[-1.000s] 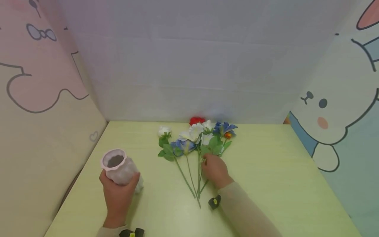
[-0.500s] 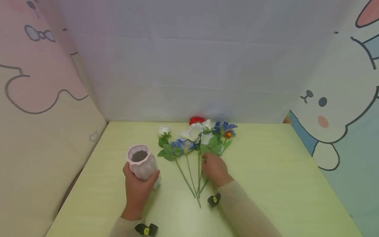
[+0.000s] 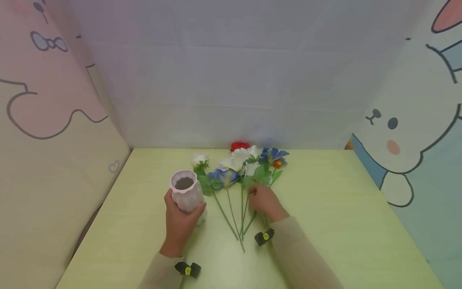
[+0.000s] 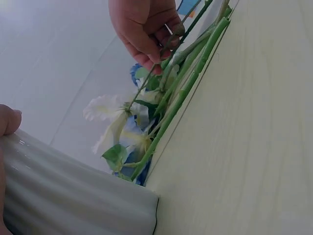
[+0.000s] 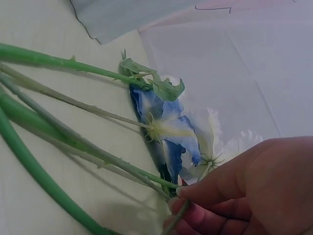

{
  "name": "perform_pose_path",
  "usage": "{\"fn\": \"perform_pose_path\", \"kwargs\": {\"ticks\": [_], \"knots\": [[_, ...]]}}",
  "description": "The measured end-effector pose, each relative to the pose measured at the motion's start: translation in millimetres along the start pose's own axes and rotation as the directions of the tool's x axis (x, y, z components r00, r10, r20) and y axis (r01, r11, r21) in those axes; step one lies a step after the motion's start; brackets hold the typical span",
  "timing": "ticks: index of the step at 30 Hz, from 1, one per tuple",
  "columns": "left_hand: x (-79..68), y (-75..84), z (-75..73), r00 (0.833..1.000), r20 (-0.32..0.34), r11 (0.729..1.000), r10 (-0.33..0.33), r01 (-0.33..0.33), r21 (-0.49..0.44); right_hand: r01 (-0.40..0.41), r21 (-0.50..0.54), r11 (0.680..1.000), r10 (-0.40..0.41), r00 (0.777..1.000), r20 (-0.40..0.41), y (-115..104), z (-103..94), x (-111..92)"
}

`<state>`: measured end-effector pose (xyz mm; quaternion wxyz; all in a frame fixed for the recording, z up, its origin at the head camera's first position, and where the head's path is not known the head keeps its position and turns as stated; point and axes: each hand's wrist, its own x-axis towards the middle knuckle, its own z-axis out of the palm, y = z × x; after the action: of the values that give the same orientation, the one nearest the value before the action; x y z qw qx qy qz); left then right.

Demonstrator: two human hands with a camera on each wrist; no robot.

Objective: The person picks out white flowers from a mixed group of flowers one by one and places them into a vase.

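Observation:
My left hand [image 3: 180, 226] grips a pale pink vase [image 3: 188, 196] with a wavy rim, thumb on its right side. The vase leans slightly, its mouth facing up; the left wrist view shows its ribbed wall [image 4: 73, 191] with the base right at the tabletop. To the right, my right hand [image 3: 268, 201] is over the artificial flowers, pinching a thin stem between thumb and fingers. In the right wrist view that stem leads up to a white flower [image 5: 212, 142]. Beside it lie a blue flower [image 5: 168, 129] and several green stems [image 5: 54, 122].
A red flower [image 3: 240, 147] and another blue flower [image 3: 275, 155] lie at the back of the bunch, near the back wall [image 3: 231, 88]. A white rose [image 3: 200, 159] lies left of them. Patterned side walls flank the yellowish table [image 3: 343, 208].
My left hand has carried the vase rightward, close up to the left side of the flowers. The right hand has shifted only slightly and keeps its pinch.

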<state>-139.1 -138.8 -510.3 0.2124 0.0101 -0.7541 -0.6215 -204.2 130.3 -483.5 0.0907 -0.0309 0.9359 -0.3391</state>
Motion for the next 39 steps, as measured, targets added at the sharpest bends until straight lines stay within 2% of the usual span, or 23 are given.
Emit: {"fn": "perform_pose_path", "kwargs": {"ticks": [7,10,12,15,20,24,30,39], "knots": [[4.2,-1.7,5.5,1.0,0.024,1.0,0.003,-0.003,-0.007,0.049,0.116,0.992,-0.052,0.998,0.026,11,-0.5,1],[5.4,-0.2,7.3,1.0,0.029,1.0,-0.002,0.002,-0.01,0.047,0.209,0.977,-0.055,0.998,0.029,14,-2.0,-3],[6.2,1.3,8.9,1.0,0.029,1.0,-0.007,0.008,-0.012,0.041,0.294,0.955,-0.051,0.998,0.027,12,-3.5,-6],[7.0,6.4,11.6,0.999,0.027,1.0,-0.022,0.022,-0.013,0.044,0.424,0.905,-0.059,0.998,0.023,9,-4.8,-10],[4.2,29.0,13.9,0.999,0.029,1.0,-0.022,0.022,-0.004,0.093,0.554,0.827,-0.107,0.994,-0.008,4,-3.2,-13],[1.8,41.2,13.0,0.999,0.033,1.0,-0.021,0.021,0.003,0.122,0.597,0.793,-0.128,0.991,-0.032,0,-1.0,-13],[1.3,39.1,12.2,1.0,0.022,1.0,-0.007,0.007,-0.012,0.163,0.629,0.76,-0.172,0.984,-0.046,-6,2.6,-14],[1.2,31.9,13.0,1.0,0.023,1.0,-0.013,0.013,0.0,0.21,0.59,0.779,-0.213,0.975,-0.065,-17,-2.0,-14]]}}
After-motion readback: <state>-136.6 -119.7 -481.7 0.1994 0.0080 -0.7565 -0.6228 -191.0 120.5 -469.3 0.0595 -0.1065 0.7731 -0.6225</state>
